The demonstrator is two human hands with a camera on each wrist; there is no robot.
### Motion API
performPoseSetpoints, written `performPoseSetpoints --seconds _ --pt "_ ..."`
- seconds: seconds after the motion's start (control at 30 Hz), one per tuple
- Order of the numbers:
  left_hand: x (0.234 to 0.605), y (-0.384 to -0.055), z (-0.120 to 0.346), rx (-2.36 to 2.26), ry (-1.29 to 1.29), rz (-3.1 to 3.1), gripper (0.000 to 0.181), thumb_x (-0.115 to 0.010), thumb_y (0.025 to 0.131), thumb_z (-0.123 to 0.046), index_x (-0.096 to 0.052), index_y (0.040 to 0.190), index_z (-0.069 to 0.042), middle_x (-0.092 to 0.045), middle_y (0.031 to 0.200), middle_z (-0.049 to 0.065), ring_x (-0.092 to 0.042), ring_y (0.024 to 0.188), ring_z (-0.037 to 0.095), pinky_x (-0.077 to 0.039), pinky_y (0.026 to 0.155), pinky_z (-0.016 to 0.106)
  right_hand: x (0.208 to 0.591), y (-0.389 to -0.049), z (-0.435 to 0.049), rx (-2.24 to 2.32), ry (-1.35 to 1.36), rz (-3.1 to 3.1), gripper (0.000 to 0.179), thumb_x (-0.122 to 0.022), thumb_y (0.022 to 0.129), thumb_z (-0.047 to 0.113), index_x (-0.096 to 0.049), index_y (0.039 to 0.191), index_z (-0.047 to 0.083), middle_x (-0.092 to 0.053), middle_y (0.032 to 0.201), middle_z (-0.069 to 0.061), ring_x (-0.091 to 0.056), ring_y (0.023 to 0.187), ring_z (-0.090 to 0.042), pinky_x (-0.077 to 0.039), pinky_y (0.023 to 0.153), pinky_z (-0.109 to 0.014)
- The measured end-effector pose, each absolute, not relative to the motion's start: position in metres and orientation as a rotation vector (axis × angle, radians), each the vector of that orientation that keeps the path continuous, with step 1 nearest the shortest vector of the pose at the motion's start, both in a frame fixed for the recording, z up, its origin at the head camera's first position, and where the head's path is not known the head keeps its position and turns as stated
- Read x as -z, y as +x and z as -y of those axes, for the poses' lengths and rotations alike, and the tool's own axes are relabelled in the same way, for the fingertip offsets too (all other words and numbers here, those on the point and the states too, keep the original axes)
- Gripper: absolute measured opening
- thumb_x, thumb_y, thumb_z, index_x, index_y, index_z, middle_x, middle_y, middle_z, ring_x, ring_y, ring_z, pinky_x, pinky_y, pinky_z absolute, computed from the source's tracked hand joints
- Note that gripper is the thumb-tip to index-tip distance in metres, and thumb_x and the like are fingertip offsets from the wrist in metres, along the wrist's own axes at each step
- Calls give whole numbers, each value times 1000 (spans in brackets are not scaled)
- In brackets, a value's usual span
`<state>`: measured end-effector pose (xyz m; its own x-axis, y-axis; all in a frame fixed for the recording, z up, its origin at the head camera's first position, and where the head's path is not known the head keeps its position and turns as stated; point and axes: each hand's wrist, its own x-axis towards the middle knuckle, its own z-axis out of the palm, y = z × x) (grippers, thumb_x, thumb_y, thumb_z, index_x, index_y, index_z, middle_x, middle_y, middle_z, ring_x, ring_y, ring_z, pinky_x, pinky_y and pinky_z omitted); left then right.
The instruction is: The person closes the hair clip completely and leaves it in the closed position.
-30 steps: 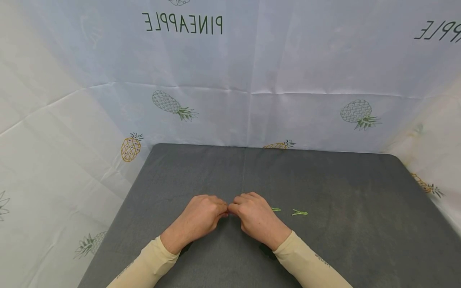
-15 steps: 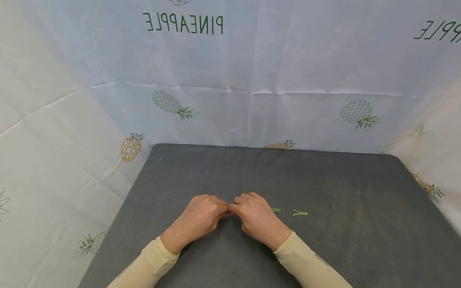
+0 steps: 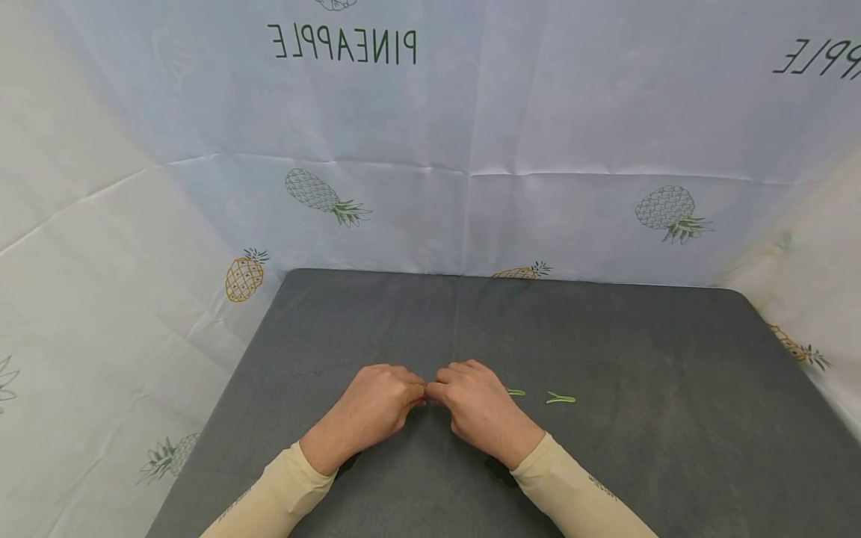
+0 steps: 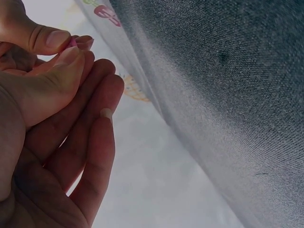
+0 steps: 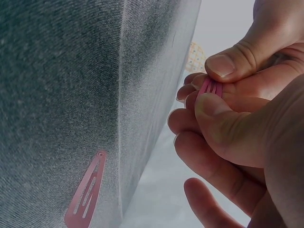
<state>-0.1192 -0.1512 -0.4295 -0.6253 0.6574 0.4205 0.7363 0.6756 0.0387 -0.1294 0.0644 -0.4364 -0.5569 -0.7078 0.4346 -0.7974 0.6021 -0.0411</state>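
A pink snap hair clip [image 5: 212, 87] is pinched between thumb and fingers of both hands, one at each side. Only a sliver of the pink clip [image 4: 72, 42] shows in the left wrist view. In the head view my left hand [image 3: 380, 400] meets my right hand [image 3: 477, 403] above the dark grey table, and their fingers hide the clip. My other fingers are bent loosely below the thumbs. Another pink hair clip [image 5: 85, 192] lies on the table in the right wrist view.
Right of my right hand lies a forked green clip-like piece [image 3: 561, 397] on the grey table [image 3: 639, 344]. A second green piece [image 3: 516, 391] is partly covered by that hand. White curtains with pineapple prints [image 3: 377, 217] stand behind and at both sides.
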Motion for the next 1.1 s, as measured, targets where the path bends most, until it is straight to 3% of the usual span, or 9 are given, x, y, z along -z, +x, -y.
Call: performPoseSetpoints --seconds 0.43,1.1 --pt "430 -119 151 304 -1099 2514 23 -86 92 -15 -73 75 -23 -66 70 -12 -53 60 4 -41 59 21 437 -130 -64 -337 1217 2447 28 -81 91 1 -73 79 25 -50 69 8 -47 65 -10 -51 73 -32" --pt "430 -120 151 312 -1109 2498 27 -86 92 -14 -71 72 -23 -63 67 -12 -51 58 4 -39 58 20 436 -129 -65 -333 1222 2450 25 -82 91 3 -76 82 25 -55 71 9 -54 69 -9 -53 75 -32"
